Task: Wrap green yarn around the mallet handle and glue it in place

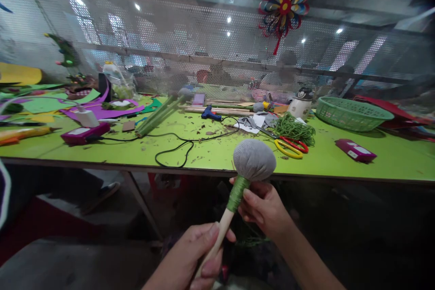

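In front of the table edge, a padded mallet (254, 161) with a round grey cloth head slants up to the right on a pale wooden stick. Green cord (236, 195) is wound tightly round its neck, just below the head. My left hand (200, 253) is closed round the bare part of the stick. Against the wound neck, my right hand (263, 208) has thumb and fingers pinched together on the green cord; part of this grip is hidden. Dim green strands (253, 241) hang below my right hand.
On the green table (408, 158) lie a heap of green cord (295, 128), scissors (288, 149), a blue glue gun (211, 113) with a trailing black cable, green-wrapped sticks (156, 117), and purple boxes (355, 150). A green basket (355, 113) stands at right. A pinwheel flower (284, 7) hangs above.
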Motion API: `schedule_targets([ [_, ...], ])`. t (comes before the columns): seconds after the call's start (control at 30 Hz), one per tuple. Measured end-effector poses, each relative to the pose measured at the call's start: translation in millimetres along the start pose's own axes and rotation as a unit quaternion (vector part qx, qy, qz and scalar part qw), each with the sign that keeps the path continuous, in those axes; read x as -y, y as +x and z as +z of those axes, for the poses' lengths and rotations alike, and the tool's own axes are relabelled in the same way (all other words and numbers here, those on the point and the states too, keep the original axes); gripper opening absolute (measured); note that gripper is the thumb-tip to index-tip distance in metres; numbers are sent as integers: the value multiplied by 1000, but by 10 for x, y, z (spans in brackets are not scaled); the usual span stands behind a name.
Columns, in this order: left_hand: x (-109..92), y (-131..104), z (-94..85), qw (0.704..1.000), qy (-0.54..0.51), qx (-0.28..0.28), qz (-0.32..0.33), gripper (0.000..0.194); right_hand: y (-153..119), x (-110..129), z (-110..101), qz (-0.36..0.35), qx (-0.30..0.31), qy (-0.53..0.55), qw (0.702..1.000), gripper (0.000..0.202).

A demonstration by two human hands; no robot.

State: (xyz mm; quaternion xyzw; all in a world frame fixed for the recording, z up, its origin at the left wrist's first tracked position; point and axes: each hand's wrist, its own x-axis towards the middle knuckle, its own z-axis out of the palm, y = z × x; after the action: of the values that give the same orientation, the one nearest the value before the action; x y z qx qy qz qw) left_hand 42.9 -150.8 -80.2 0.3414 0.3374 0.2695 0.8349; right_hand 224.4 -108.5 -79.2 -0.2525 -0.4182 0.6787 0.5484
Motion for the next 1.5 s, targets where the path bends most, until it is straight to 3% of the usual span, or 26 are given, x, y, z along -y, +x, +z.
schedule_targets([
  [0.1,32,57,-10,991,109,-60,38,43,37,-15,-9,10,-17,-5,1000,28],
  [0.17,64,99,-24,953,227,-163,121,41,66,-37,-18,8,-38,-16,999,27],
  [0.23,88,125,-39,890,313,-249,218,33,85,-53,-24,2,-55,-28,998,27],
  [0.27,92,127,-46,872,331,-264,245,31,89,-56,-25,1,-58,-31,998,28],
  [0.3,90,122,-50,873,327,-263,246,31,89,-54,-26,1,-55,-30,998,28],
  [0.37,69,93,-55,923,265,-214,181,37,78,-42,-27,4,-39,-22,999,27],
  [0.47,19,33,-59,989,113,-76,56,41,43,-13,-25,2,-14,-10,1000,27],
  [0.57,-5,15,-66,1000,10,25,4,36,15,4,-9,-1,-9,-15,1000,28],
  [0.63,-3,39,-68,1000,21,23,4,40,17,3,8,6,-25,-25,999,30],
  [0.7,-1,72,-64,991,116,-52,48,44,34,-7,23,8,-48,-36,998,30],
  [0.73,-5,84,-60,973,181,-111,93,42,45,-14,27,4,-57,-44,997,30],
  [0.83,-33,86,-48,872,337,-263,239,27,72,-36,21,-8,-67,-73,995,28],
  [0.87,-43,76,-47,851,358,-284,258,25,75,-42,13,-8,-68,-80,994,28],
  [0.9,-53,63,-48,849,363,-288,255,26,74,-47,5,-7,-66,-81,995,27],
  [0.97,-66,35,-56,890,324,-255,196,33,59,-54,-14,-10,-52,-69,996,27],
  [1.03,-75,7,-65,947,240,-180,113,42,34,-55,-28,-14,-28,-51,998,26],
  [1.1,-84,-17,-69,983,153,-93,50,44,8,-51,-33,-11,-10,-37,999,27],
  [1.2,-82,-34,-60,997,81,-5,14,43,-14,-39,-27,1,-4,-27,1000,28],
  [1.27,-59,-25,-48,995,94,-9,15,46,-15,-35,-20,8,-13,-29,999,30],
  [1.37,-5,11,-31,960,229,-131,88,44,-4,-41,-13,10,-43,-51,998,31],
  [1.43,18,26,-19,891,332,-245,192,34,4,-50,-11,3,-57,-69,996,31],
  [1.5,13,15,-8,831,376,-311,267,29,9,-57,-9,-6,-60,-82,995,31],
])
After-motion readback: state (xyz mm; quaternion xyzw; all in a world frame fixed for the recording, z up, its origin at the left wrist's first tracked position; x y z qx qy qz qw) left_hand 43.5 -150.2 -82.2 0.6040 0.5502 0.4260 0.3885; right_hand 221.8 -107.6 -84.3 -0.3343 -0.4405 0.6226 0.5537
